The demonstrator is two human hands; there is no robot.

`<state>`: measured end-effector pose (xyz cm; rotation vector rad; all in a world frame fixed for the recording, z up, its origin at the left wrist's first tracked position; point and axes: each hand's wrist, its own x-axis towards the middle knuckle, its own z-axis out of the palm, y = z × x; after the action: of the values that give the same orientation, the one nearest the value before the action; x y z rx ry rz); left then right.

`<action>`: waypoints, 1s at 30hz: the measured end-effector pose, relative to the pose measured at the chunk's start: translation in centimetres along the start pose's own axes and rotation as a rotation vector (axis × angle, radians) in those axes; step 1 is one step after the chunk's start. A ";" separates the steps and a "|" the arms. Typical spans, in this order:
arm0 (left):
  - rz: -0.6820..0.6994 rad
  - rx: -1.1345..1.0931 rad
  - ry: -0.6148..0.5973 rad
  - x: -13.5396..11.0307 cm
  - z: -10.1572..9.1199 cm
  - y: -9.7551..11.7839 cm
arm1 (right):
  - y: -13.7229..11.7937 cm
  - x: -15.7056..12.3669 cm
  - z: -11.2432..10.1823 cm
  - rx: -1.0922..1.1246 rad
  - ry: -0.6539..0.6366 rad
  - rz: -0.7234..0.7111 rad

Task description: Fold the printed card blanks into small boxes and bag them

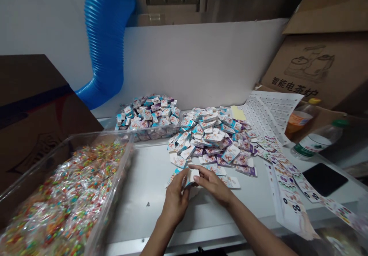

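Near the front of the white table, both hands hold one small printed cardboard box (193, 174) between them. My left hand (176, 195) is closed around its left side. The fingers of my right hand (213, 185) pinch its right edge. A white face of the box is turned up toward me. Just beyond my hands lies a heap of flat and folded small boxes (211, 135), white with blue or purple parts. A few flat ones (230, 182) lie close to my right hand. What is inside the held box is hidden.
At left stands a clear plastic tub (122, 171) of wrapped colourful pieces. Behind it sits a clear tray (156, 132) heaped with small boxes. Sticker sheets (289, 194), a black phone (324, 179), two bottles (313, 145) and cardboard cartons (319, 64) are at right. A blue hose (107, 41) hangs behind.
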<state>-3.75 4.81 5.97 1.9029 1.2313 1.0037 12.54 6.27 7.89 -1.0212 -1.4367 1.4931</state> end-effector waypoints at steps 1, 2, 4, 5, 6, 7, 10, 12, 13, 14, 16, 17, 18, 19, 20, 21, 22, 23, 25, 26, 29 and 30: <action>-0.001 -0.008 0.009 0.1 0.1 0.1 | 0.1 -0.3 0.2 0.081 -0.007 -0.005; 0.002 -0.016 0.009 0.1 0.1 0.2 | 0.2 -0.6 0.4 0.130 -0.003 -0.005; 0.004 -0.043 -0.009 0.1 0.0 0.5 | 0.3 -0.9 0.4 0.109 0.033 0.006; 0.001 -0.062 -0.026 0.1 -0.1 0.8 | 0.3 -1.0 0.2 0.049 0.044 0.015; -0.006 -0.081 -0.048 0.2 -0.3 1.0 | 0.2 -1.0 -0.1 -0.028 0.040 0.020; -0.014 -0.097 -0.069 0.2 -0.6 1.3 | 0.0 -1.0 -0.5 -0.110 0.025 0.021; -0.044 -0.114 -0.130 0.2 -1.3 1.9 | -0.9 -0.7 -1.5 -0.304 -0.068 0.012; -0.053 -0.097 -0.140 0.2 -1.4 1.9 | -1.7 -0.4 -1.9 -0.369 -0.123 0.015; -0.054 -0.081 -0.135 0.2 -1.4 1.8 | -2.0 -0.3 -2.1 -0.390 -0.143 0.016; -0.056 -0.060 -0.122 0.2 -1.2 1.7 | -2.3 -0.2 -2.1 -0.404 -0.155 0.015; -0.058 0.000 -0.079 0.1 -0.8 1.4 | -2.4 -0.1 -2.1 -0.411 -0.142 0.004; -0.054 0.037 -0.049 0.1 -0.5 1.3 | -2.3 0.0 -2.0 -0.397 -0.121 0.000; -0.044 0.075 -0.009 0.1 -0.2 1.1 | -2.1 -0.1 -1.9 -0.364 -0.090 -0.002; -0.026 0.109 0.036 0.0 0.1 0.9 | -1.8 -0.1 -1.7 -0.312 -0.055 -0.003; -0.004 0.136 0.081 0.0 0.4 0.8 | -1.3 -0.2 -1.3 -0.241 -0.026 -0.003; 0.021 0.152 0.122 0.0 0.7 0.6 | -0.8 -0.3 -0.9 -0.156 -0.002 -0.002; 0.048 0.161 0.161 0.0 1.0 0.4 | -0.2 -0.5 -0.3 -0.064 0.022 -0.001; 0.082 0.171 0.197 0.0 1.3 0.1 | 0.4 -0.6 0.4 0.031 0.053 -0.003; 0.169 0.211 0.263 0.0 1.9 -0.5 | 1.4 -0.8 1.8 0.205 0.132 0.001; 0.223 0.243 0.297 -0.1 2.1 -0.9 | 1.7 -0.9 2.6 0.270 0.177 0.009; 0.349 0.354 0.369 -0.2 2.7 -1.7 | 2.1 -1.1 4.0 0.243 0.291 0.015; 0.364 0.379 0.372 -0.2 2.8 -1.9 | 2.1 -1.2 4.2 0.146 0.325 -0.008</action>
<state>-2.24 4.97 3.02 2.3694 1.3857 1.4479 8.95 3.64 5.94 -1.1071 -1.0866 1.3326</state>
